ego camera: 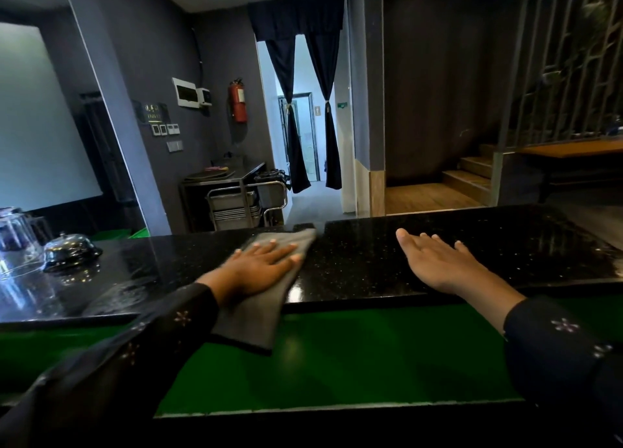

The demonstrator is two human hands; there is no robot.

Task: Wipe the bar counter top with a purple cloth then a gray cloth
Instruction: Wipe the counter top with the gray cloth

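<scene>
A black speckled bar counter top (364, 262) runs across the view. A gray cloth (256, 316) lies on it near the middle, its near end hanging over the front edge. My left hand (259, 265) presses flat on the cloth, fingers spread and pointing right. My right hand (438, 262) rests flat on the bare counter to the right, palm down, holding nothing. No purple cloth is in view.
A silver call bell (69, 250) sits on the counter's left part, with a glass jug (13, 232) at the far left edge. A green lower shelf (337, 363) lies below the counter's front edge. Beyond are a steel trolley (242, 201) and a curtained doorway.
</scene>
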